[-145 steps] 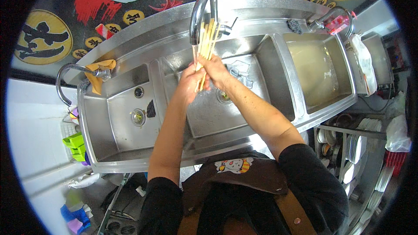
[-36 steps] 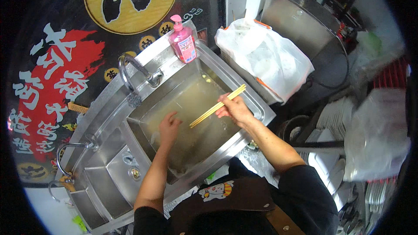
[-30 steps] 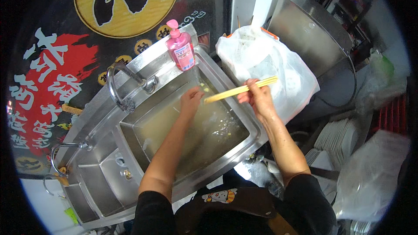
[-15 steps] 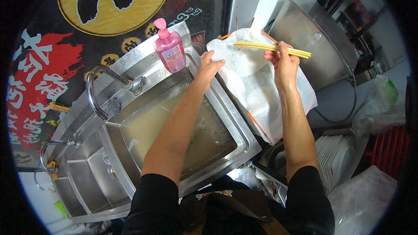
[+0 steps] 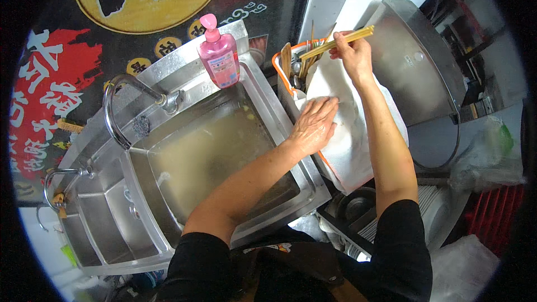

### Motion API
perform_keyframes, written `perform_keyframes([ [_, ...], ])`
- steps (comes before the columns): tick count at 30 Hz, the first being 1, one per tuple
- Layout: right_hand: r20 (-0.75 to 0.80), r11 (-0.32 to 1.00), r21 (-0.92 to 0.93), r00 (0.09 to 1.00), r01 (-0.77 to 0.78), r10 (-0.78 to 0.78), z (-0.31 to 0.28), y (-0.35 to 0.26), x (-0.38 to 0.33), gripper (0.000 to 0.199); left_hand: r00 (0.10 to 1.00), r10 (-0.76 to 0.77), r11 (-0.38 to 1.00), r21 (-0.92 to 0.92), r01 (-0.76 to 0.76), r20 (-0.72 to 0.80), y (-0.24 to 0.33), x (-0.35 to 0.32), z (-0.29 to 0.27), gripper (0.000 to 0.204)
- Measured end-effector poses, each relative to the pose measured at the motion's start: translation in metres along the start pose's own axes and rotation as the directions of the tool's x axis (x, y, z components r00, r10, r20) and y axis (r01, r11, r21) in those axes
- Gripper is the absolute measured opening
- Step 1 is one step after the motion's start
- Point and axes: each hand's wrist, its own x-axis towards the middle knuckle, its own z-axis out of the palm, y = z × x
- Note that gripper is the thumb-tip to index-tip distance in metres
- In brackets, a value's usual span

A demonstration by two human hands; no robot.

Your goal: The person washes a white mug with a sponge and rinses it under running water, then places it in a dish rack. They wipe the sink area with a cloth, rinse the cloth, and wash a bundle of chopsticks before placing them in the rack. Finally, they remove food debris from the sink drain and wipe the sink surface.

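Note:
My right hand (image 5: 353, 59) is closed around a small bundle of yellow chopsticks (image 5: 363, 33), held over the far part of a basket (image 5: 279, 66) with an orange rim. A white mesh cloth (image 5: 352, 156) covers the near part of that basket. My left hand (image 5: 316, 126) lies on the cloth with its fingers stretched out. At the uncovered far end stand a wooden spoon (image 5: 286, 59), metal spoons (image 5: 296, 68) and more thin sticks.
Left of the basket is a steel sink (image 5: 313, 190) holding cloudy water, with curved taps (image 5: 112, 114). A pink pump bottle (image 5: 220, 61) stands on its back ledge. A steel box (image 5: 411, 61) is behind the basket on the right; stacked white plates (image 5: 433, 204) sit below.
The cloth has been drawn back toward me, uncovering the utensils at the basket's far end. My left hand has moved right onto the cloth. My right hand has moved farther away with the chopsticks.

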Motion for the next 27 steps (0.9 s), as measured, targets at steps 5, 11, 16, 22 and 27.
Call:
perform_keyframes([
  [5, 0.215, 0.911, -0.404, 0.977, 0.082, 0.007, 0.027, 0.024, 0.018, 0.033, 1.0, -0.027, 0.999, -0.018, 0.027, 0.0, -0.003, -0.003, 0.01, 0.045],
  [11, 0.035, 0.94, -0.327, 0.995, 0.098, -0.091, 0.031, 0.039, 0.039, 0.033, 0.999, -0.054, 0.997, -0.048, 0.054, -0.004, -0.004, -0.007, 0.013, 0.045],
  [16, -0.03, 0.889, -0.444, 0.99, 0.113, -0.141, 0.022, 0.026, 0.054, 0.033, 0.997, -0.072, 0.996, -0.045, 0.072, -0.019, -0.007, -0.01, 0.019, 0.046],
  [22, 0.062, 0.804, -0.587, 0.984, -0.098, 0.166, 0.029, 0.073, 0.072, 0.034, 0.997, -0.074, 0.996, -0.053, 0.073, -0.013, -0.008, -0.01, 0.019, 0.047],
  [27, 0.213, 0.757, -0.644, 0.925, -0.108, 0.313, 0.04, 0.087, 0.072, 0.039, 0.996, -0.083, 0.995, -0.059, 0.081, -0.036, -0.009, -0.012, 0.019, 0.047],
])
